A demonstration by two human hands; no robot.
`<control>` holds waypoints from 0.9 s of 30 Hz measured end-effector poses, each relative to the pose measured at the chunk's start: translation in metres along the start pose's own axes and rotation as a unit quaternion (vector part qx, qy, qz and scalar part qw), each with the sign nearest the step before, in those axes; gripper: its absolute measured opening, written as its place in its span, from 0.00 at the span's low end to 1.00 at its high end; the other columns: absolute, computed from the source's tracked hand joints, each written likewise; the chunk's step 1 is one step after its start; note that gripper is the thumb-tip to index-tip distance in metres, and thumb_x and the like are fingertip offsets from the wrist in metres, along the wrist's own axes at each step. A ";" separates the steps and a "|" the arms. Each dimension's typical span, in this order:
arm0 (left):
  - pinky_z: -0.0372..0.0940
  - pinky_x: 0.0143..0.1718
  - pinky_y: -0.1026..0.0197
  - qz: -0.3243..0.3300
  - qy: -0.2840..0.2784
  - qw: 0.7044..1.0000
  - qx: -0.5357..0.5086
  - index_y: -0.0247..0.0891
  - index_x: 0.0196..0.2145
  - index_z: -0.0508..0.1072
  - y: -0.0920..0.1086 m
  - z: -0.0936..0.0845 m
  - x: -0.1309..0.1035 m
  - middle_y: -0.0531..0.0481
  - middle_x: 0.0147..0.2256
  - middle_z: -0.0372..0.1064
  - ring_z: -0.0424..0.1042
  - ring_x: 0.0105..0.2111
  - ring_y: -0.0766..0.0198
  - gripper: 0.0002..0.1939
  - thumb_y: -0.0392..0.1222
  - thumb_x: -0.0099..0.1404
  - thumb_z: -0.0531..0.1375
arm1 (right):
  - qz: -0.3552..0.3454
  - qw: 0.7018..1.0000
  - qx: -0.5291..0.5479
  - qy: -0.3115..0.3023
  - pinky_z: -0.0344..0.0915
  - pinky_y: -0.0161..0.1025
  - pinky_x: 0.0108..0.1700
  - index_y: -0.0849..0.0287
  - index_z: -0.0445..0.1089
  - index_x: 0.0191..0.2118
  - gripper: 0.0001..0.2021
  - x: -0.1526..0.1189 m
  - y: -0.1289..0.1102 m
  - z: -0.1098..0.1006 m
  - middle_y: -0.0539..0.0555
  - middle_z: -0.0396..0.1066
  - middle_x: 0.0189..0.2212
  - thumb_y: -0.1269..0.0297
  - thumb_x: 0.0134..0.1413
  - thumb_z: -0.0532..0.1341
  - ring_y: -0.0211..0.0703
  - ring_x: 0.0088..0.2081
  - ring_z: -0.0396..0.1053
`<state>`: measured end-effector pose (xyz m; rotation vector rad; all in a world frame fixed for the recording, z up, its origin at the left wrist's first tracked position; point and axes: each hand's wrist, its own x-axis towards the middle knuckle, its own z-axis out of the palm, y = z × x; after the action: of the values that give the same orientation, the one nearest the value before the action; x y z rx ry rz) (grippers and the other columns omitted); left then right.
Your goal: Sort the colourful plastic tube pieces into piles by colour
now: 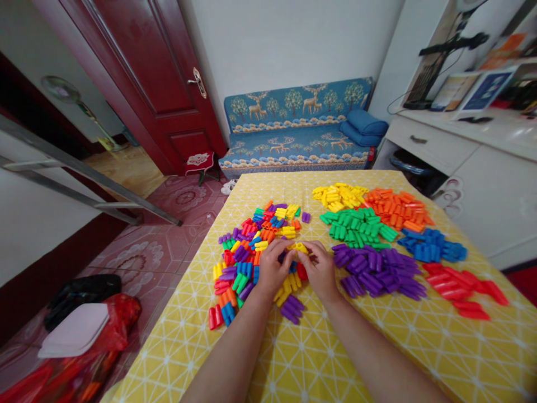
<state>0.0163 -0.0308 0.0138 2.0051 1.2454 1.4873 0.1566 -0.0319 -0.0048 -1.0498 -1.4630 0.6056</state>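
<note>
My left hand (274, 266) and my right hand (316, 268) meet over the table, fingertips pinched on a small yellow plastic tube piece (299, 247) between them. Under and left of my left hand spreads a mixed pile of colourful tube pieces (241, 254), short tubes joined side by side. To the right lie piles sorted by colour: yellow pieces (339, 196), green pieces (356, 226), orange pieces (398, 208), purple pieces (377, 271), blue pieces (432, 245) and red pieces (457, 285). A few purple pieces (292, 309) rest just in front of my hands.
A yellow patterned cloth (201, 358) covers the table. Beyond it stands a blue sofa (289, 129); a white cabinet (474, 207) is at the right. On the left are a metal ladder (88, 182), a red stool (200, 161) and bags (84, 296) on the floor.
</note>
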 end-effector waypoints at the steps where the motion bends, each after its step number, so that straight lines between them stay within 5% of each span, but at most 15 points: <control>1: 0.69 0.42 0.58 -0.002 0.000 1.000 0.000 0.38 0.43 0.75 -0.001 0.001 0.000 0.45 0.38 0.74 0.73 0.39 0.61 0.09 0.38 0.65 0.58 | -0.001 1.000 0.002 0.008 0.69 0.38 0.36 0.55 0.72 0.43 0.09 0.000 -0.002 -0.001 0.55 0.70 0.41 0.64 0.58 0.59 0.43 0.42 0.69; 6: 0.69 0.40 0.60 -0.015 0.002 1.000 -0.008 0.37 0.40 0.74 -0.003 0.002 -0.001 0.46 0.36 0.75 0.73 0.36 0.62 0.07 0.36 0.64 0.59 | 0.008 1.000 0.013 0.028 0.69 0.37 0.37 0.55 0.72 0.44 0.10 0.002 -0.007 -0.004 0.56 0.70 0.43 0.62 0.57 0.60 0.44 0.44 0.69; 13: 0.69 0.38 0.61 -0.032 0.022 0.999 -0.021 0.37 0.38 0.75 0.001 -0.001 0.001 0.48 0.34 0.75 0.74 0.34 0.63 0.06 0.37 0.63 0.60 | 0.132 0.988 0.080 0.000 0.71 0.42 0.39 0.59 0.71 0.43 0.15 0.000 0.004 0.003 0.55 0.75 0.37 0.55 0.53 0.63 0.44 0.36 0.73; 19: 0.70 0.37 0.61 -0.048 -0.002 0.998 -0.033 0.36 0.39 0.75 -0.002 0.002 -0.001 0.46 0.35 0.75 0.74 0.33 0.63 0.07 0.37 0.63 0.59 | 0.112 0.990 0.085 0.029 0.70 0.39 0.37 0.59 0.71 0.37 0.11 0.001 -0.002 0.000 0.52 0.74 0.32 0.56 0.53 0.63 0.43 0.34 0.72; 27: 0.70 0.38 0.60 -0.050 -0.033 0.997 -0.037 0.36 0.39 0.74 -0.010 0.006 -0.003 0.46 0.35 0.76 0.75 0.35 0.62 0.08 0.35 0.62 0.59 | 0.095 0.992 0.083 0.014 0.71 0.40 0.37 0.57 0.70 0.42 0.11 -0.001 -0.007 -0.004 0.54 0.74 0.37 0.57 0.55 0.61 0.44 0.35 0.73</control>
<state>0.0173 -0.0266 0.0027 1.8995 1.2270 1.3876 0.1583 -0.0364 0.0018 -1.0690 -1.2734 0.8318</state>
